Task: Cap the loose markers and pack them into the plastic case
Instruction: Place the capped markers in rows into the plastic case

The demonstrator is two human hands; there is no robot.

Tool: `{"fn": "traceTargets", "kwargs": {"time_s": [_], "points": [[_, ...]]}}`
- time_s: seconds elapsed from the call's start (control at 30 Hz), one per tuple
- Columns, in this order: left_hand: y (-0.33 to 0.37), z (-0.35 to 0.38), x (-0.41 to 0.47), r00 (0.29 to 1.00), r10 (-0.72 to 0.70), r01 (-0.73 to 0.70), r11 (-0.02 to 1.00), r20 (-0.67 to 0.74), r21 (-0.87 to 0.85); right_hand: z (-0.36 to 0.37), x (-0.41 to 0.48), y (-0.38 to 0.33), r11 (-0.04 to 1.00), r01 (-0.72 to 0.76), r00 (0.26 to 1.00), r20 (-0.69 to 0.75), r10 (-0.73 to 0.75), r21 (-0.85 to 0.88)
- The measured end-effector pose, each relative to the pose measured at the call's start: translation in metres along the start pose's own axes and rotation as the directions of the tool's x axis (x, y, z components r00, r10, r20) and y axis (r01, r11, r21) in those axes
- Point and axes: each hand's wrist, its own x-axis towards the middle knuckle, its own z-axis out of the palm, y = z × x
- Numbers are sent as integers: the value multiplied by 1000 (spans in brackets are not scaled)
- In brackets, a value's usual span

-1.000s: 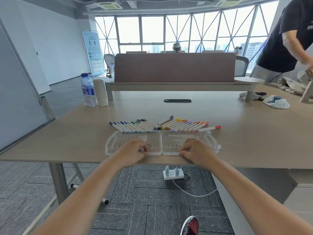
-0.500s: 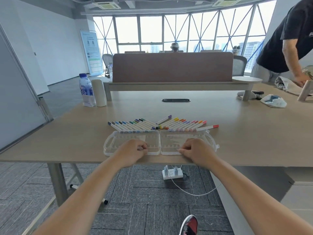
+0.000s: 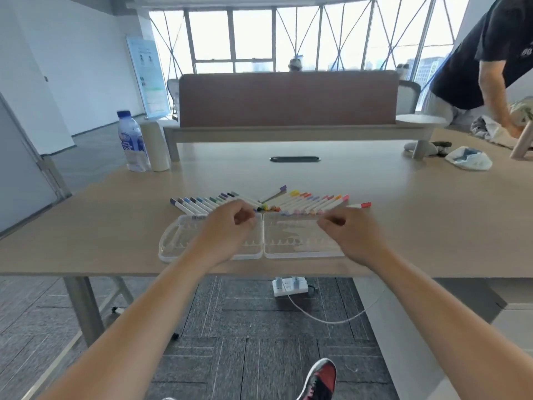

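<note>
Your left hand hangs over the far inner corner of the left half of the plastic case. Its fingers are loosely curled with the thumb close to the fingertips, and nothing shows between them. Your right hand is curled in the same loose way over the right end of the other half and looks just as empty. The blur makes it impossible to say whether either hand's fingertips touch anything.

The case lies opened flat near the front edge of the table, its two clear halves side by side. Your hands cover the left half's inner far corner and the whole right end of the right half.

The markers lie just behind the case in two slanted rows that meet in the middle. Your left knuckles hide the near ends of several. One purple-capped marker lies apart behind the rows, and a red-capped marker sits at the right end. The near tips are too smeared to tell which are capped.

At the far left of the table stand a water bottle and a white roll, touching or nearly so. Another person leans in at the top right, cut off by the frame. Your shoe is cropped at the bottom, and a power strip lies on the floor under the table.
</note>
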Motion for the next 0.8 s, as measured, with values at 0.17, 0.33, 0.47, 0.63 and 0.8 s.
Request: {"fn": "traceTargets", "kwargs": {"time_s": [0.17,0.33,0.47,0.63,0.8], "points": [[12,19,40,1000,16,-16,1000,9,-18,-7,34,16,998,-14,997,-69,17,55],[26,35,70,999,24,-25,999,28,38,-9,63,24,993,-40,997,-54,46,109],[25,42,91,998,0,-6,996,61,86,-17,87,28,993,-53,997,-49,59,104],[28,58,118,995,11,-22,994,100,104,-26,109,42,993,-71,995,-64,77,93],[34,76,136,989,26,-42,994,147,103,-26,121,63,995,-90,994,-53,92,37]]}}
